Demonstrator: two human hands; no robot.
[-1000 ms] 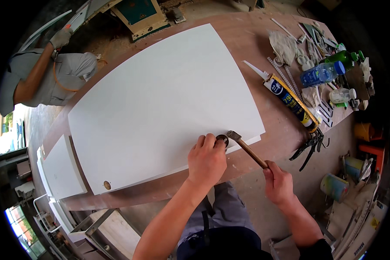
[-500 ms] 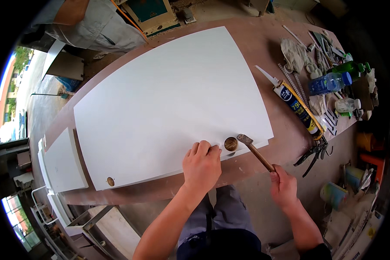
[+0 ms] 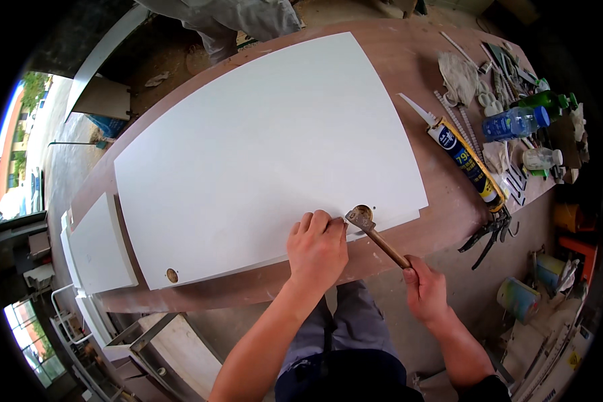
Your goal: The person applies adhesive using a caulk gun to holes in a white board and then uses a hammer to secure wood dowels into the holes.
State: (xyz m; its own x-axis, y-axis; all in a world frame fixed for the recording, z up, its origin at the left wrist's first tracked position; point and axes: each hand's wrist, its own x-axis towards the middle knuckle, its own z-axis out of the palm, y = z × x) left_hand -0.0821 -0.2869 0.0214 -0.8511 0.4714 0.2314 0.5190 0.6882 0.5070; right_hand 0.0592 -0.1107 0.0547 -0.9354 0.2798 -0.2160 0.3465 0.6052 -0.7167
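My right hand is wrapped round the wooden handle of a hammer. The hammer's metal head is beside my left fingertips and partly covers a round hole near the panel's front right corner. My left hand rests at the front edge of a large white panel, its fingers pinched together. Whatever they pinch is too small or hidden to make out. A small dark dot shows right of the covered hole. Near the front left corner is a second round hole.
A brownish table carries the panel. At right lie a caulking gun with a sealant tube, a blue bottle, a green bottle and loose tools. Smaller white panels lie at left. Another person stands behind the table.
The hammer has swung left from beside the round hole to over it, close to my left fingers. My left hand stays nearly in place. The person behind the table has shifted right.
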